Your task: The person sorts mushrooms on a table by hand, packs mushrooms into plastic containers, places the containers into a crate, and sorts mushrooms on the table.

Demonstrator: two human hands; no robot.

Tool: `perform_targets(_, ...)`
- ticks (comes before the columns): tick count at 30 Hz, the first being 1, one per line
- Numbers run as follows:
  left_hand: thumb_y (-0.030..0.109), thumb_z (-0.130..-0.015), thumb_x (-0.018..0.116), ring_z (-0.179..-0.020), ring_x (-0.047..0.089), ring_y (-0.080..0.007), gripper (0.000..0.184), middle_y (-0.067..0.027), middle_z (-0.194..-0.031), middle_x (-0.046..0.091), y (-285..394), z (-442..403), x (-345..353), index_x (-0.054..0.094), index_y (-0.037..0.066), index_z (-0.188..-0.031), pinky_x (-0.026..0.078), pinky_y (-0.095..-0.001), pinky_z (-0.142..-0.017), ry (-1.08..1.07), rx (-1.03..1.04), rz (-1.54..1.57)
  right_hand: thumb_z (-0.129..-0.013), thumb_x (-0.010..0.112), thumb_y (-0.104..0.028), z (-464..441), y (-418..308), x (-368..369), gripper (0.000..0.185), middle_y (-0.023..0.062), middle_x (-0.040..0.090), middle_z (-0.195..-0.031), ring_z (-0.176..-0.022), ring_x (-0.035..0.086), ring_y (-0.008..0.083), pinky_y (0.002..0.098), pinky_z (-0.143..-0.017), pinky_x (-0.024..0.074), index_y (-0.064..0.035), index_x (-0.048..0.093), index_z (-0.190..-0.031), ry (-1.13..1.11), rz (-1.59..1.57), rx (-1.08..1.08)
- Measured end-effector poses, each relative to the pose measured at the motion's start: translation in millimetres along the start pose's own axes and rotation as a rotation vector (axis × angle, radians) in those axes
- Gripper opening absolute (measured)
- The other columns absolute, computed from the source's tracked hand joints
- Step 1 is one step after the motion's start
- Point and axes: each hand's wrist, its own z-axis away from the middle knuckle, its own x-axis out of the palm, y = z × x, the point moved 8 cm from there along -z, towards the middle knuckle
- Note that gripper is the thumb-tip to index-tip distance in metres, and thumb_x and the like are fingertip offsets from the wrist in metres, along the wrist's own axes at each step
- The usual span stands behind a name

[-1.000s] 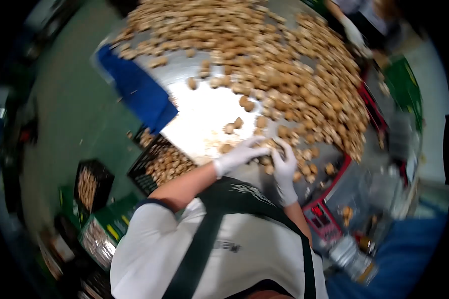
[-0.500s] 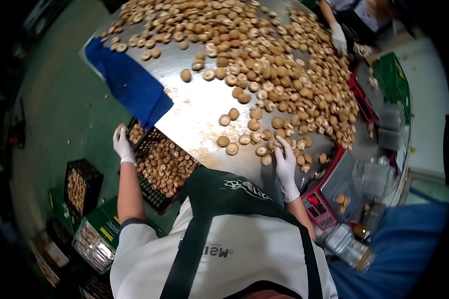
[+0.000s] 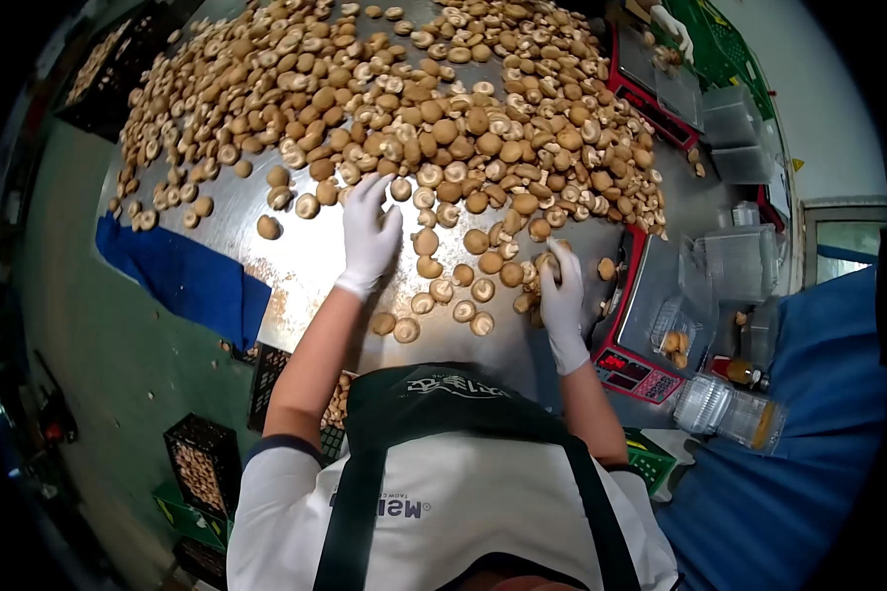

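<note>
Brown-capped mushrooms (image 3: 443,131) lie in a wide heap on the metal table, some cap up and some stem up. In a white glove, my left hand (image 3: 370,236) reaches over the table with its fingers stretched apart at the heap's near edge, close to a mushroom beside the fingertips. My right hand (image 3: 562,300), gloved too, has its fingers curled round a mushroom (image 3: 547,262) at the right of the loose ones; the fingers partly hide it. Between the two hands several single mushrooms lie scattered.
Right of my right hand stands a red scale (image 3: 633,374) with a plastic tray of mushrooms on it. Another scale (image 3: 650,103) and stacked clear trays (image 3: 739,261) are beyond. A blue cloth (image 3: 172,281) hangs over the left edge, above a black crate (image 3: 266,379). Another person's gloved hand (image 3: 674,32) shows.
My left hand has moved from beyond the table's left edge, above the crates, onto the table by the heap. My right hand stays among the near mushrooms. The view has shifted.
</note>
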Motion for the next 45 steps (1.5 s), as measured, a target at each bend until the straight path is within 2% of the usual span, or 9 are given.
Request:
perform_targets(9, 0.022, -0.085, 0.065, -0.138, 0.037, -0.0389, 0.058, -0.0183, -0.145, 0.045, 49.8, 22.1, 105.1, 0.05, 0.009, -0.14, 0.028, -0.0513, -0.115, -0.484, 0.103, -0.346, -0.086, 0.071, -0.028, -75.6, -31.8, 90.7, 0.062, 0.0226, 0.02, -0.158, -0.144, 0.016, 0.0492, 0.056, -0.116, 0.0247, -0.0056, 0.051, -0.14, -0.097, 0.403, -0.152)
perform_targets(14, 0.012, -0.078, 0.071, -0.134, 0.042, -0.0373, 0.052, -0.0164, -0.141, 0.051, 73.9, 49.8, 74.7, 0.06, 0.009, -0.129, 0.027, -0.0505, -0.116, -0.553, 0.065, -0.079, -0.086, 0.069, -0.026, -16.4, -53.0, 93.1, 0.051, 0.0082, 0.048, -0.146, -0.14, 0.035, 0.0376, 0.0533, -0.114, 0.0306, -0.0088, 0.058, -0.133, -0.39, 0.296, -0.316)
perform_targets(18, 0.005, -0.081, 0.066, -0.122, 0.053, -0.035, 0.036, -0.014, -0.128, 0.06, 51.5, 28.0, 43.8, 0.068, 0.009, -0.117, 0.035, -0.0458, -0.109, -0.402, 0.074, 0.155, -0.086, 0.066, -0.028, -42.3, -62.6, 80.1, 0.05, 0.0126, 0.049, -0.145, -0.137, 0.04, 0.0351, 0.0497, -0.113, 0.0321, -0.0083, 0.059, -0.132, -0.467, 0.103, -0.323)
perform_targets(20, 0.006, -0.085, 0.062, -0.109, 0.057, -0.0362, 0.023, -0.0156, -0.11, 0.064, 31.7, -21.5, 21.7, 0.065, 0.005, -0.108, 0.043, -0.046, -0.099, -0.192, 0.026, 0.007, -0.088, 0.065, -0.024, -93.5, -73.3, 76.2, 0.044, 0.0177, 0.053, -0.14, -0.131, 0.047, 0.0356, 0.0489, -0.112, 0.0346, -0.0056, 0.061, -0.128, -0.324, 0.067, -0.381)
perform_targets(22, 0.011, -0.086, 0.067, -0.115, 0.053, -0.037, 0.039, -0.0176, -0.119, 0.059, 5.1, -64.2, 13.3, 0.058, 0.005, -0.123, 0.042, -0.0455, -0.101, 0.016, 0.006, -0.141, -0.091, 0.061, -0.014, -148.1, -94.4, 69.8, 0.04, 0.0158, 0.056, -0.137, -0.129, 0.049, 0.0333, 0.0446, -0.11, 0.038, -0.0065, 0.061, -0.13, -0.105, -0.015, -0.408)
perform_targets(32, 0.027, -0.08, 0.078, -0.099, 0.059, -0.034, 0.042, -0.0171, -0.106, 0.057, -33.8, -49.4, 46.6, 0.061, 0.003, -0.11, 0.048, -0.0416, -0.086, -0.293, -0.189, -0.241, -0.086, 0.066, -0.02, -146.9, -55.4, 118.6, 0.04, 0.0069, 0.059, -0.123, -0.121, 0.05, 0.0298, 0.0484, -0.11, 0.0318, -0.0172, 0.062, -0.126, -0.184, 0.358, -0.379)
perform_targets(35, 0.021, -0.081, 0.076, -0.1, 0.059, -0.0301, 0.039, -0.0152, -0.105, 0.057, -30.1, -22.8, 39.1, 0.06, 0.002, -0.111, 0.048, -0.0376, -0.088, -0.312, -0.153, -0.101, -0.086, 0.065, -0.016, -124.4, -34.2, 90.7, 0.038, 0.0096, 0.061, -0.12, -0.116, 0.053, 0.0322, 0.0466, -0.107, 0.0352, -0.0127, 0.062, -0.124, -0.107, 0.259, -0.348)
perform_targets(40, 0.017, -0.096, 0.059, -0.097, 0.056, -0.0124, 0.032, -0.0031, -0.103, 0.059, -36.9, 10.7, 1.2, 0.057, 0.006, -0.126, 0.047, -0.0299, -0.088, -0.018, -0.63, 0.666, -0.085, 0.066, -0.013, -90.1, -41.2, 50.3, 0.037, 0.0113, 0.062, -0.118, -0.114, 0.054, 0.0332, 0.0469, -0.106, 0.0372, -0.0095, 0.063, -0.121, -0.1, 0.243, -0.403)
perform_targets(45, 0.032, -0.104, 0.049, -0.094, 0.062, -0.0216, 0.026, -0.0095, -0.101, 0.061, -63.5, 65.4, 20.6, 0.054, 0.007, -0.097, 0.052, -0.0322, -0.077, 0.035, -1.097, 1.4, -0.095, 0.062, -0.014, -88.2, -24.1, 28.4, 0.029, 0.0136, 0.069, -0.112, -0.098, 0.067, 0.0251, 0.035, -0.088, 0.0518, -0.003, 0.065, -0.121, -0.025, -0.161, -0.068)
